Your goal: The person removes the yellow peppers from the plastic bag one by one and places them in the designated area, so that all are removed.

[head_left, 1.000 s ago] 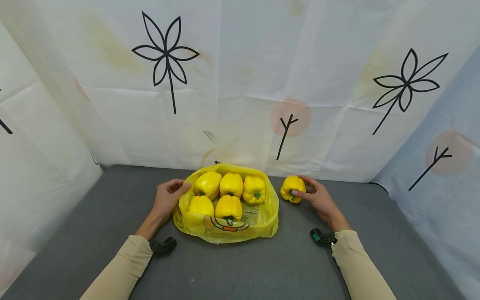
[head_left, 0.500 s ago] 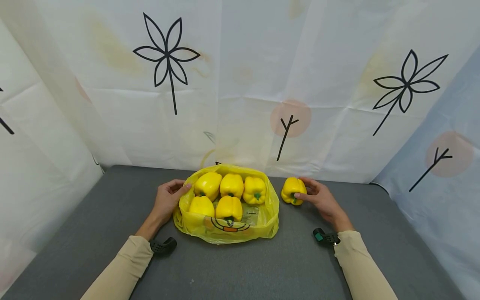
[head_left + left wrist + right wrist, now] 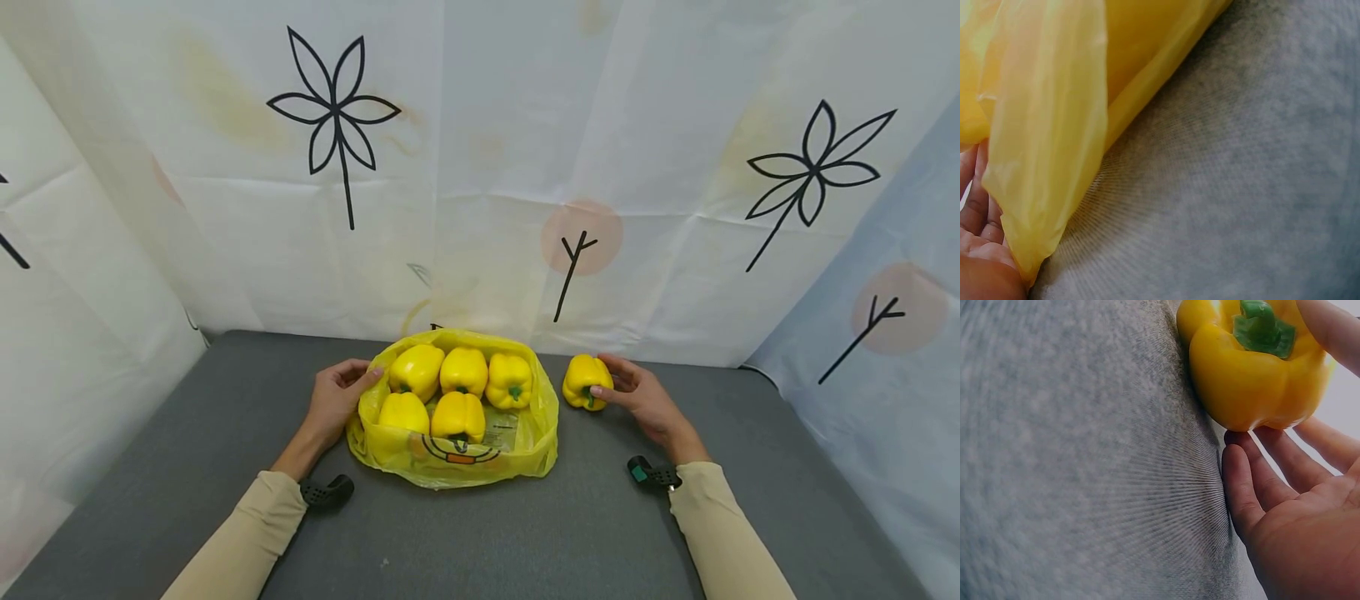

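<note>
Five yellow bell peppers (image 3: 462, 369) in a yellow plastic bag (image 3: 450, 475), two partly behind its near side, rim pinched by the left hand (image 3: 333, 400), fingertips hidden, beside a sixth pepper (image 3: 581, 377) loosely clasped by the right hand (image 3: 647, 407).

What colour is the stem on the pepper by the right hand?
Green; the stem shows best in the right wrist view.

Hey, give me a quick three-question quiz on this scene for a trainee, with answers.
1. How many peppers show inside the yellow bag?
2. Pick one: the stem of the outside pepper in the right hand is A red, B green, C black.
3. True or false: the left hand is holding the outside pepper.
Key: 1 five; 2 B; 3 false, the left hand is at the bag's left side.
</note>
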A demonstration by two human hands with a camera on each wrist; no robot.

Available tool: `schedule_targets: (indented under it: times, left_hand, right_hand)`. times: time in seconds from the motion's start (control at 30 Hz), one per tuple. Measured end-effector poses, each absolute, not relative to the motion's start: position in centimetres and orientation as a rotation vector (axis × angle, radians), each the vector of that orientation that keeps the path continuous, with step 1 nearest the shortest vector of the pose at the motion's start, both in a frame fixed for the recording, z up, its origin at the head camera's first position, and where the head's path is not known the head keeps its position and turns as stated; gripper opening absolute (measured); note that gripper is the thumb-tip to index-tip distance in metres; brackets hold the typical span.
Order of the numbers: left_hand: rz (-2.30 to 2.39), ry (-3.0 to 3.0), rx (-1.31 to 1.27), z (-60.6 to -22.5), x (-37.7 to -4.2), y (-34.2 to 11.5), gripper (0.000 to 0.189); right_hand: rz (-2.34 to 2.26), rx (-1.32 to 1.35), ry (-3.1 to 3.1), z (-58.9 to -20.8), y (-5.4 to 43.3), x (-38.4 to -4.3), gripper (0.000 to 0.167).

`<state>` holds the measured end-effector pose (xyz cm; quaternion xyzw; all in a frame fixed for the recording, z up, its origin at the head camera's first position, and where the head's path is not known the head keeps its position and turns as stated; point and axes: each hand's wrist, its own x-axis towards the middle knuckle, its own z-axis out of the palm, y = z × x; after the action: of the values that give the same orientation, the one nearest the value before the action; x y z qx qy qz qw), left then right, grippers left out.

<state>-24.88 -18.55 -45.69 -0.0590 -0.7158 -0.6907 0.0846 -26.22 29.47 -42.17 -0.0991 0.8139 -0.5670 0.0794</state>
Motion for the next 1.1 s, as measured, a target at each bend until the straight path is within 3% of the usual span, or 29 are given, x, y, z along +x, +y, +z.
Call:
schedule_targets:
  times: [1.1]
  left_hand:
    - [-2.034, -2.159, -0.169, -45.77, -24.87, -18.54, 0.038]
  right_hand:
    - [-1.675, -0.281, 2.441, -41.58, 29.28, -26.04, 0.079]
